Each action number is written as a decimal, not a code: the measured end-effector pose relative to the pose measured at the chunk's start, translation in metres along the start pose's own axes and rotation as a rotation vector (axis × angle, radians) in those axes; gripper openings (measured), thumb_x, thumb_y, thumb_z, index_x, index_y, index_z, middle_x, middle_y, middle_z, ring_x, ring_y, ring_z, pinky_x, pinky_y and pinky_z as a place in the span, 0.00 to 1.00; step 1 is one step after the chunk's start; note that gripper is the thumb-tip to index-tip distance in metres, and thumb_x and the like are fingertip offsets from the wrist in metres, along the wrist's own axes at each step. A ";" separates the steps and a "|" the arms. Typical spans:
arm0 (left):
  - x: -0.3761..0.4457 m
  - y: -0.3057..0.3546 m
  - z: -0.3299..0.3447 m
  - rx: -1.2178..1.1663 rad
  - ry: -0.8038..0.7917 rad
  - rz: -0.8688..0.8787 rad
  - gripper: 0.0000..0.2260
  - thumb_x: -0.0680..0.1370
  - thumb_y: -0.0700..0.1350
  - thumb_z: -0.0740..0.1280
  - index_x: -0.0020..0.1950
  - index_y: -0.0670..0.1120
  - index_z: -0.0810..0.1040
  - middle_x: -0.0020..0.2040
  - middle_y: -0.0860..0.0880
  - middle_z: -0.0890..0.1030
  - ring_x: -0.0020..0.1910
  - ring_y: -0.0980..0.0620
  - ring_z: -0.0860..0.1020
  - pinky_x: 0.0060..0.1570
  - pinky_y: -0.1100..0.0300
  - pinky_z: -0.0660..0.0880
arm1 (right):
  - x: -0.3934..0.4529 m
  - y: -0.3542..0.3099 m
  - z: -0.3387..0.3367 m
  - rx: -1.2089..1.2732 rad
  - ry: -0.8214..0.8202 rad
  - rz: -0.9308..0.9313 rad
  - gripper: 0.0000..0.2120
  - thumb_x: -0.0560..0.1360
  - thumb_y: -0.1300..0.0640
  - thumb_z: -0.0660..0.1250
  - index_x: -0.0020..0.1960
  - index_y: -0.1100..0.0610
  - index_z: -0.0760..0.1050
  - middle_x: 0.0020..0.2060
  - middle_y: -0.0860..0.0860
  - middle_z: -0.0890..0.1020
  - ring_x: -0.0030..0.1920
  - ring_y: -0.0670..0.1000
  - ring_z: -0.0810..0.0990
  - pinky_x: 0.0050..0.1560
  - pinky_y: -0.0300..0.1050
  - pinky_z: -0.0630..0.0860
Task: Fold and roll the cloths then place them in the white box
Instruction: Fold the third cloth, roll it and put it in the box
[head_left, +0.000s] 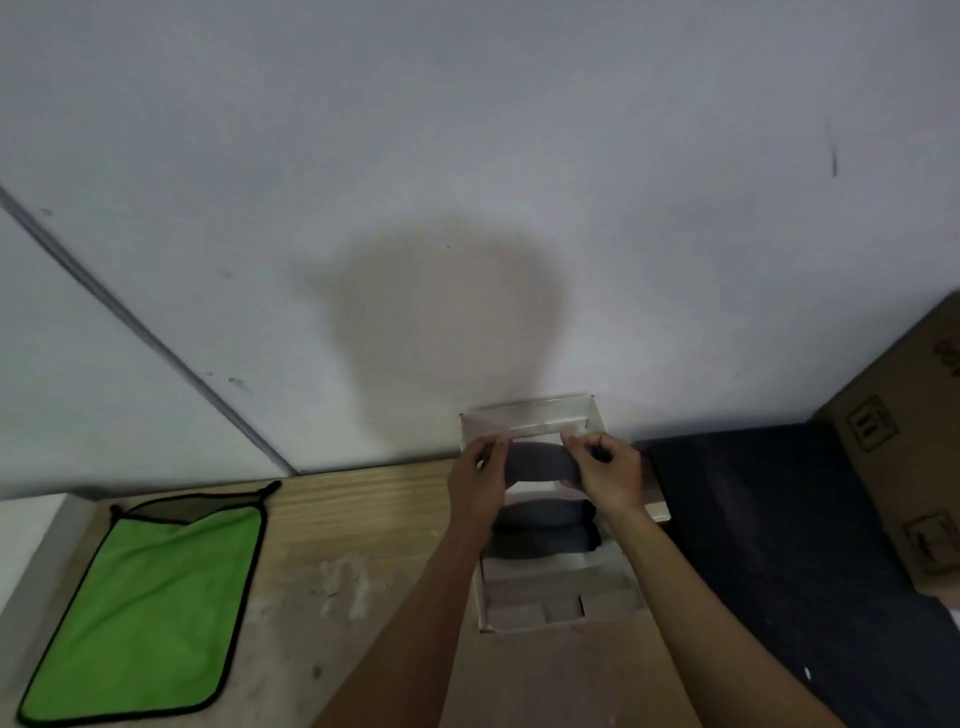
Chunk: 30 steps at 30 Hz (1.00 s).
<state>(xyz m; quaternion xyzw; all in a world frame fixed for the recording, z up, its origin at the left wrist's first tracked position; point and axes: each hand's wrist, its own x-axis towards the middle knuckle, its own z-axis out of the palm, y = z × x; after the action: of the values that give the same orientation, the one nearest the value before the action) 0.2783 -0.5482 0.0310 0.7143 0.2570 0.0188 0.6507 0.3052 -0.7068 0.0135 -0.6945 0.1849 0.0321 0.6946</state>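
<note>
Nearest you, both of your forearms reach forward over the wooden bench (363, 519), whose surface is scuffed pale in patches. At your near left a green microfibre cloth (150, 618) with black edging lies flat on the bench, its far corner turned back to show a grey underside.

Between your forearms sits the white box (556, 597), open at the top, its near end showing only bare cardboard floor and folded flaps. Farther in, 2 rolled dark grey cloths (545, 525) lie side by side across the box, touching each other.

Beyond those, your hands hold a third rolled grey cloth (537, 460) crosswise above the far part of the box. Your left hand (480, 478) has its fingers and thumb curled round the roll's left end, so that grip is closed on the cloth. Your right hand (605, 470) likewise clasps the right end, fingers wrapped over the top and thumb beneath. You cannot tell whether the roll already touches the box floor or hangs just above it.

To your right lies a dark navy fabric surface (753, 519), with a brown cardboard carton (904, 452) standing on it at the frame edge. The far wall of the box stands against the pale wall (467, 182), which carries a rounded shadow.
</note>
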 end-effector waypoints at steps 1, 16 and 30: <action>0.010 -0.006 0.005 0.044 0.006 -0.015 0.06 0.80 0.47 0.68 0.49 0.48 0.84 0.49 0.47 0.85 0.52 0.45 0.82 0.56 0.42 0.79 | 0.011 0.008 0.002 -0.065 0.015 -0.018 0.12 0.74 0.53 0.78 0.36 0.57 0.82 0.34 0.49 0.84 0.37 0.43 0.82 0.38 0.40 0.81; 0.061 -0.065 0.034 0.499 -0.121 -0.239 0.13 0.83 0.46 0.60 0.60 0.41 0.79 0.61 0.41 0.80 0.62 0.43 0.77 0.59 0.60 0.70 | 0.062 0.069 0.013 -0.616 -0.229 0.040 0.16 0.82 0.49 0.68 0.46 0.61 0.85 0.41 0.54 0.85 0.45 0.53 0.82 0.46 0.42 0.70; 0.045 -0.087 0.040 0.873 -0.121 0.014 0.14 0.84 0.44 0.57 0.54 0.40 0.80 0.56 0.40 0.82 0.57 0.42 0.78 0.59 0.52 0.71 | 0.051 0.078 0.009 -0.921 -0.239 -0.102 0.18 0.82 0.48 0.68 0.40 0.60 0.81 0.38 0.54 0.83 0.38 0.49 0.78 0.44 0.41 0.70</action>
<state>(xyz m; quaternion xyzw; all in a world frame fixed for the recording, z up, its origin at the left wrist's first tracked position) 0.3016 -0.5654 -0.0701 0.9238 0.1972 -0.1289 0.3018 0.3312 -0.7059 -0.0766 -0.9297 0.0362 0.1563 0.3316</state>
